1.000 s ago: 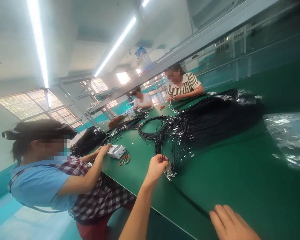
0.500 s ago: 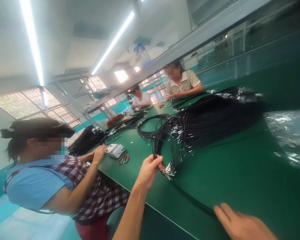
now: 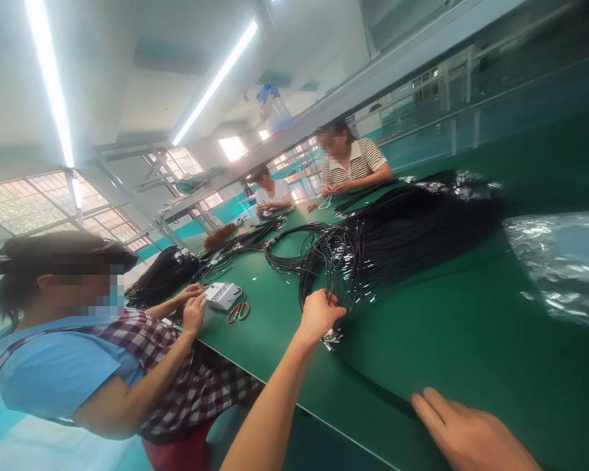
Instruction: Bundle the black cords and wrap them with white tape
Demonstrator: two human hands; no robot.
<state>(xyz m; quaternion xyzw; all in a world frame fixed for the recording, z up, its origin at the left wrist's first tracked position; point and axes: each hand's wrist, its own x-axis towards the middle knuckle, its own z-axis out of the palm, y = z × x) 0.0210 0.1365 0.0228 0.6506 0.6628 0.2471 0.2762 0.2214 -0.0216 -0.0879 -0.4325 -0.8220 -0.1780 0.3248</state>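
Observation:
My left hand [image 3: 319,316] is stretched out over the green table [image 3: 471,366], its fingers closed around a few thin black cords at the near end of a big bundle of black cords [image 3: 402,229]. Small metal clasps [image 3: 332,339] lie just under that hand. Flat on the table near the front edge rests my right hand [image 3: 466,433], fingers together; it seems to press on a thin black cord that runs towards the left hand.
A person in a blue and checked top [image 3: 103,366] sits at my left, hands by a white box [image 3: 222,295] and red scissors [image 3: 237,311]. Two more people [image 3: 353,163] work at the far end. Crinkled clear plastic [image 3: 559,268] lies at the right.
My left hand moved a little to the right and closed on the cords above the clasps. The neighbour's hand drew back from the white box. My right hand barely shifted.

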